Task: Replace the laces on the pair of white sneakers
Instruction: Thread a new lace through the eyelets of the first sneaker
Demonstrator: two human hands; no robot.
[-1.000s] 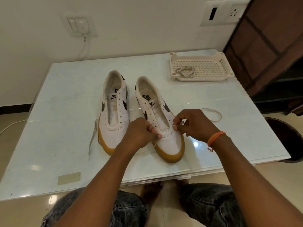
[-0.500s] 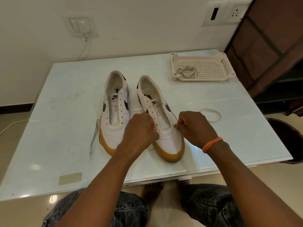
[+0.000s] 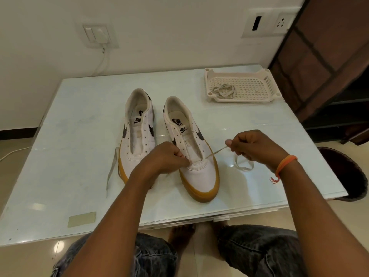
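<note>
Right hand [image 3: 257, 145] pinches a white lace [image 3: 216, 151] stretched from the right sneaker [image 3: 196, 156]. Left hand [image 3: 165, 156] grips that sneaker's lowest eyelets.

You had one view only, a wide-angle camera worn on your head. It looked forward and down over the table [image 3: 60, 156], from above its near edge, facing the wall [image 3: 159, 27] behind it. It sat close enough that both forearms ran in from the bottom of the frame, with your knees and feet showing under the near edge. Straight lines bowed toward the edges. There was no second view to share anything with.
</note>
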